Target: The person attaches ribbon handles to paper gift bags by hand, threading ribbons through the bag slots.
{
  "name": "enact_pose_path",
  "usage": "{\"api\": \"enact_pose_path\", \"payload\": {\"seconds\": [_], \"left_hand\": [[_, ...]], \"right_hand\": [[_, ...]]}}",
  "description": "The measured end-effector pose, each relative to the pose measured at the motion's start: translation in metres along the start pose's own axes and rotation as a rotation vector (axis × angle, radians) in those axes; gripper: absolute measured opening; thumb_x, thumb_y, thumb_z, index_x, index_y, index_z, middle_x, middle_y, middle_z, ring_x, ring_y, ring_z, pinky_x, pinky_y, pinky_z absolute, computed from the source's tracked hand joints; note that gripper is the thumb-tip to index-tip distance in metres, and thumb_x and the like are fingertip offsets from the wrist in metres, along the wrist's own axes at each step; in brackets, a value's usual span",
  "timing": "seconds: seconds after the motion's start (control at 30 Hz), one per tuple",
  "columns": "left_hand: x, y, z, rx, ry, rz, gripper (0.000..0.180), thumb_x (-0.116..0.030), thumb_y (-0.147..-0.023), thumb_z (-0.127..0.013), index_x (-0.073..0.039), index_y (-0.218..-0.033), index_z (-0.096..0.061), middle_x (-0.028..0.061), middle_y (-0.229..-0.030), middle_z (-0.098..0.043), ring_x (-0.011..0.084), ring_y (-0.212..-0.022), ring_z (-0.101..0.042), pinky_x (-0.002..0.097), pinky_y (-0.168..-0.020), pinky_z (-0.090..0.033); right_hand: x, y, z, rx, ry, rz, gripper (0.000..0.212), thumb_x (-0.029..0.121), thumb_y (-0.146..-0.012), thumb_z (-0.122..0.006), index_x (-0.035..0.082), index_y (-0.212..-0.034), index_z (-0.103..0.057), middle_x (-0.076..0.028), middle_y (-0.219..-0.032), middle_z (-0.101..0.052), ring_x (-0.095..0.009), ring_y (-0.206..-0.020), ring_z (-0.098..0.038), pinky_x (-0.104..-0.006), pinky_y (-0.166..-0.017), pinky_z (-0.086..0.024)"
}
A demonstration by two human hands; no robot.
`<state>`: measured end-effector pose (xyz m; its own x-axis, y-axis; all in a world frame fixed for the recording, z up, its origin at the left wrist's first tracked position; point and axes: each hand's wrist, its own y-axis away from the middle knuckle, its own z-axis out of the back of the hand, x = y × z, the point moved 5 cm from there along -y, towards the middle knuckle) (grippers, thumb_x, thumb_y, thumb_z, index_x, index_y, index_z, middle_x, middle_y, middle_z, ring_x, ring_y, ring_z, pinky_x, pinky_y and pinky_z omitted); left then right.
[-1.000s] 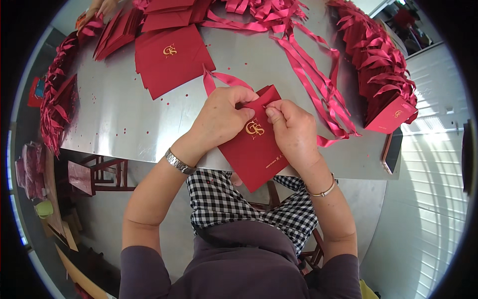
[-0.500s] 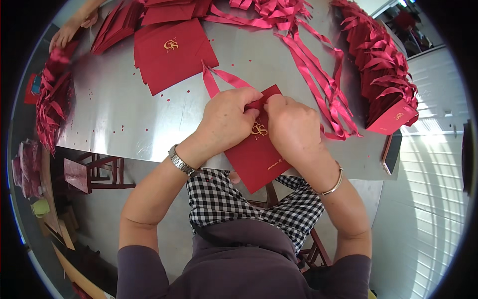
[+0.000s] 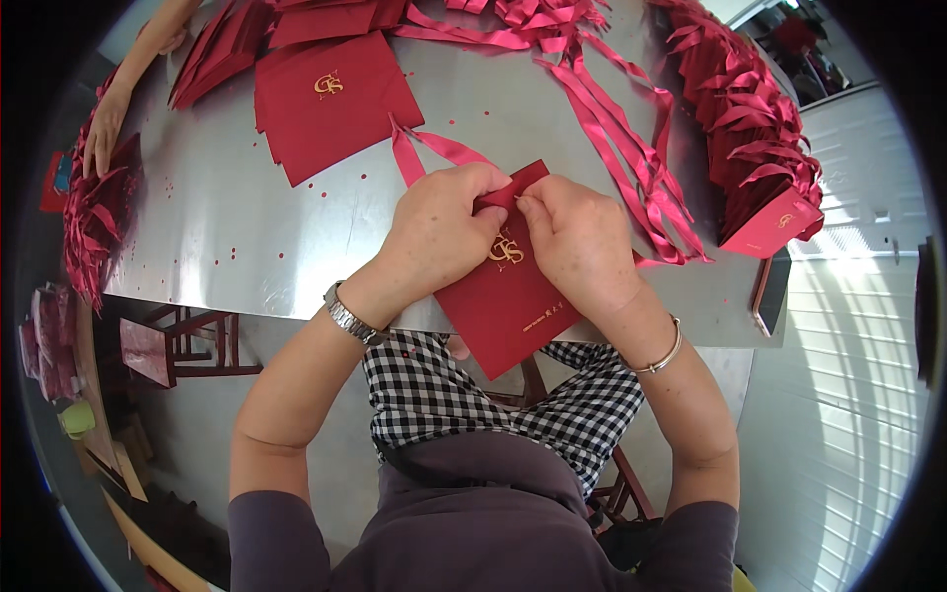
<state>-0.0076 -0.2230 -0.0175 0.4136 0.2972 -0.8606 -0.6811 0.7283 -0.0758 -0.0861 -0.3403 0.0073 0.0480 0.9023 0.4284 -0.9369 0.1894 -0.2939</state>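
Observation:
A red paper envelope (image 3: 508, 311) with a gold monogram is held tilted at the table's front edge, its lower corner hanging over my lap. My left hand (image 3: 439, 222), with a metal watch, grips its upper left side, thumb and finger pinched near the top. Close beside it, my right hand (image 3: 587, 237), with a bangle, pinches at the envelope's upper part; the exact spot under the fingertips is partly hidden. A loop of pink-red ribbon (image 3: 449, 148) rises behind my left hand; where it meets the envelope is covered.
Flat red envelopes (image 3: 330, 109) are stacked ahead. Loose ribbons (image 3: 631, 148) trail on the metal table (image 3: 217, 237). A row of ribboned envelopes (image 3: 740, 128) and a phone (image 3: 769, 294) lie right. At left, another person's hand (image 3: 104, 128) is over a ribboned pile (image 3: 94, 232).
My right fingers have shifted slightly at the envelope's top, uncovering more of its small gold print. The other person's hand has moved nearer, over the ribboned pile. The view has shifted a little.

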Motion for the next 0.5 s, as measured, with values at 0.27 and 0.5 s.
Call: {"api": "enact_pose_path", "payload": {"seconds": [0.27,0.5], "left_hand": [[0.001,0.003,-0.001,-0.027,-0.014,-0.036,0.020,-0.011,-0.083,-0.063,-0.002,-0.101,-0.065,0.0163,-0.093,-0.069,0.0356,-0.088,-0.065,0.0441,-0.076,-0.050],[-0.001,0.004,-0.003,-0.053,-0.119,-0.071,0.020,-0.010,-0.082,-0.062,-0.004,-0.100,-0.066,0.0144,-0.092,-0.069,0.0346,-0.087,-0.065,0.0435,-0.075,-0.051]], "right_hand": [[0.026,-0.002,-0.005,0.035,0.545,0.248,0.010,0.011,-0.072,-0.064,0.005,-0.077,-0.058,-0.009,-0.066,-0.064,-0.021,-0.059,-0.068,-0.0315,-0.051,-0.054],[0.034,-0.009,-0.005,0.078,0.562,0.160,0.008,0.011,-0.074,-0.064,0.003,-0.075,-0.065,-0.012,-0.067,-0.066,-0.025,-0.063,-0.070,-0.0339,-0.054,-0.056]]}}
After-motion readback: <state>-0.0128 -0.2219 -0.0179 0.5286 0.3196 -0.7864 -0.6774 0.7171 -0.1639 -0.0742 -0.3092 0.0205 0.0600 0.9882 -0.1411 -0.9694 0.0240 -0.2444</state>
